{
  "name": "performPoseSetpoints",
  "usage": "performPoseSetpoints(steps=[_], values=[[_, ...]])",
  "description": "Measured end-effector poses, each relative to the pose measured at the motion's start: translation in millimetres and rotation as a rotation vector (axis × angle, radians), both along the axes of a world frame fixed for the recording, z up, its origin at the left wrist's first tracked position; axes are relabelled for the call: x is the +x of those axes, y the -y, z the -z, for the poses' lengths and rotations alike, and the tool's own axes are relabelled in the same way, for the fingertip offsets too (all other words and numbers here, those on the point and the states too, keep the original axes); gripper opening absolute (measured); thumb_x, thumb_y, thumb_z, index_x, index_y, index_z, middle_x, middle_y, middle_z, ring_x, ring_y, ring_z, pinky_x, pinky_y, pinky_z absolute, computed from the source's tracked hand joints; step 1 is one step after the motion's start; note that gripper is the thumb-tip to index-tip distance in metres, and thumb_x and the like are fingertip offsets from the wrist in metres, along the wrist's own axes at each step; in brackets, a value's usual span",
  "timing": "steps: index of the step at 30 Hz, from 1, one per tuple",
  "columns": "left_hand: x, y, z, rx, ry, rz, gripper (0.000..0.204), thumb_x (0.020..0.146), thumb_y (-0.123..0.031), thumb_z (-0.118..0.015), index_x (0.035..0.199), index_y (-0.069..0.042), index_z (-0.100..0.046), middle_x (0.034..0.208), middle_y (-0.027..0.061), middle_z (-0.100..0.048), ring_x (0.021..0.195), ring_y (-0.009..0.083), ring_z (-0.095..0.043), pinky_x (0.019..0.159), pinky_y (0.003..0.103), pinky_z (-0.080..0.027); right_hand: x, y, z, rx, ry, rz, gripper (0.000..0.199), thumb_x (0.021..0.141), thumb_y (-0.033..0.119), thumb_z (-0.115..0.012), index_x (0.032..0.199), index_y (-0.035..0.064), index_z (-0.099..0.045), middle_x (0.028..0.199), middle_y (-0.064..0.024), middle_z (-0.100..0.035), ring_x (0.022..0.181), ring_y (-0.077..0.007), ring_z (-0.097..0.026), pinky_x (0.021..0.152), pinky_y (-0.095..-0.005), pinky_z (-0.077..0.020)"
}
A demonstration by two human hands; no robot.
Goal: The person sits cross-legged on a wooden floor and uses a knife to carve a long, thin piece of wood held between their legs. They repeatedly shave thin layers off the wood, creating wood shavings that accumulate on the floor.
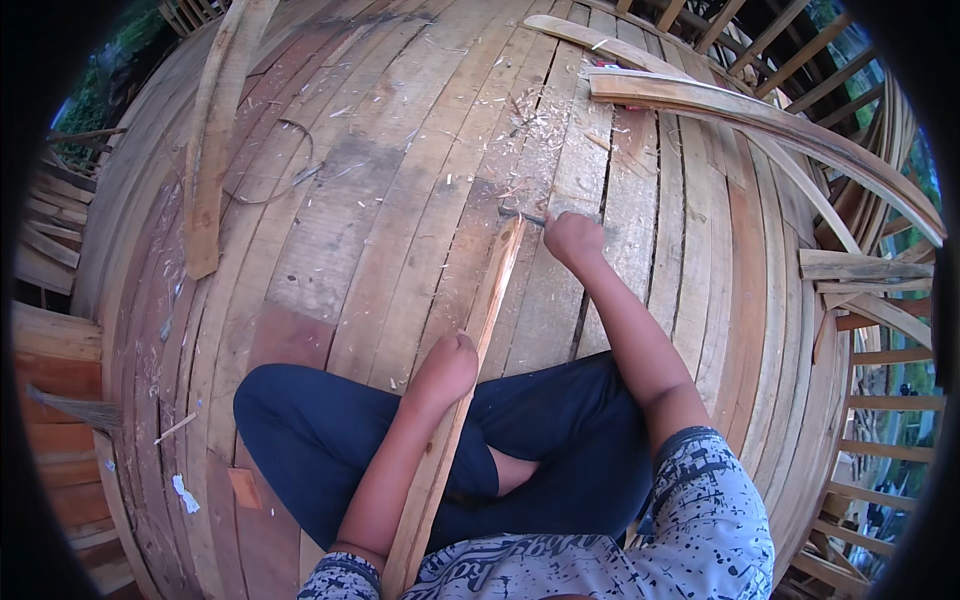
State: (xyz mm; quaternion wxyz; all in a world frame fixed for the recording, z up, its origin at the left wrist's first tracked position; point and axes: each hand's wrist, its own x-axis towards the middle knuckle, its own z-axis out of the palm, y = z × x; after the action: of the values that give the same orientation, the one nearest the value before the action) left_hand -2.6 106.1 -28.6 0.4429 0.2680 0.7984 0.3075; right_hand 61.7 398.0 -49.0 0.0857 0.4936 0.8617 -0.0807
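A long, narrow wooden strip (492,300) slants from beside my body, across my crossed legs, out over the plank floor. My left hand (445,372) is closed around it at about mid-length. At the strip's far end, my right hand (575,239) grips a dark metal blade (524,215), its handle hidden in my fist. The blade lies crosswise against the tip of the strip, and its exact kind is too small to tell.
Wood shavings (540,120) are scattered over the plank floor (400,200) beyond my hands. One long board (207,180) lies at the left, and curved boards (720,98) lie at the far right. Slatted railing (895,403) edges the right side. A thin looped strip (300,150) rests left of centre.
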Motion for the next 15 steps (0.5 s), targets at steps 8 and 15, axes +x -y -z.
performPoseSetpoints(steps=[8,15], values=[[3.2,-6.6,4.4,0.05,0.022,0.021,0.048,0.102,-0.022,-0.033,0.097,0.015,-0.063,0.101,0.0425,-0.06,0.103,0.056,-0.059,0.094,0.055,-0.046,19.9,-10.4,4.0,0.104,-0.265,0.033,0.044,0.098,0.042,-0.055,0.095,0.0004,-0.069,0.091,-0.0249,-0.072,0.087,-0.0428,-0.07,0.079,-0.0496,-0.0555],[2.8,-9.2,-9.9,0.0,0.015,0.021,0.048,0.102,-0.021,-0.032,0.098,0.015,-0.063,0.099,0.042,-0.061,0.101,0.0559,-0.059,0.094,0.055,-0.047,26.8,-27.6,18.1,-0.137,-0.362,0.007,0.04,0.1,0.038,-0.053,0.106,0.002,-0.071,0.095,-0.0261,-0.071,0.097,-0.0426,-0.068,0.088,-0.049,-0.0513]])
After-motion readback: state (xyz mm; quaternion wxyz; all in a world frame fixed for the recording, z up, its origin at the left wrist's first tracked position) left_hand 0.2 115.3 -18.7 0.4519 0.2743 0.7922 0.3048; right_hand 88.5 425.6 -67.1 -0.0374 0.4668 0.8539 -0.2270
